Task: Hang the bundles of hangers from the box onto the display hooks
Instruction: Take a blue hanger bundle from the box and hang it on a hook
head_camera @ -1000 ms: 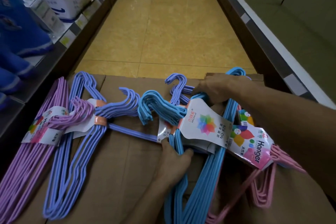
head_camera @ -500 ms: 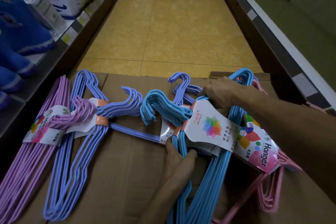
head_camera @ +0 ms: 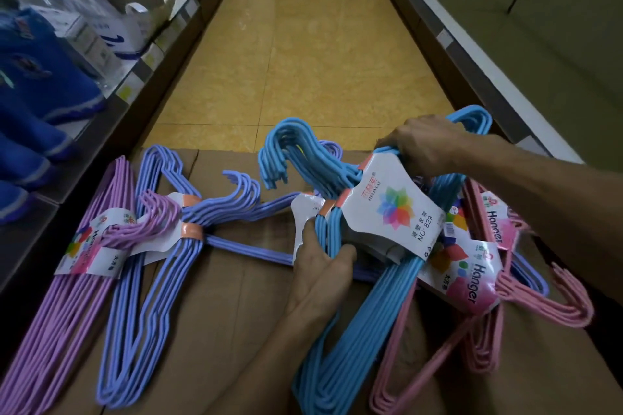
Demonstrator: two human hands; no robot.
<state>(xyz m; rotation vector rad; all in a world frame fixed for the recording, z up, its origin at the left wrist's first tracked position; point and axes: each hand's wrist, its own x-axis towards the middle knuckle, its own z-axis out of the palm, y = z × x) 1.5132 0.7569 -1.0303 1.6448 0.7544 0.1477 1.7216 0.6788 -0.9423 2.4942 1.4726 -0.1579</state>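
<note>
A light-blue hanger bundle (head_camera: 364, 300) with a white flower label lies across the closed cardboard box (head_camera: 215, 313). My left hand (head_camera: 320, 266) grips its neck just below the label. My right hand (head_camera: 428, 145) grips its upper shoulder at the far right. Pink bundles (head_camera: 485, 323) with "Hanger" labels lie under and right of it. A lilac-blue bundle (head_camera: 141, 307) and a purple bundle (head_camera: 57, 310) rest on the box's left side. No display hooks are in view.
A shop aisle with a yellow tiled floor (head_camera: 303, 54) runs ahead. The left shelf (head_camera: 141, 77) holds blue fabric goods (head_camera: 37, 84) and cartons. A low shelf edge (head_camera: 472, 54) runs along the right.
Both hands have lifted the light-blue bundle's hook end a little up and away from the box. The other bundles stayed put.
</note>
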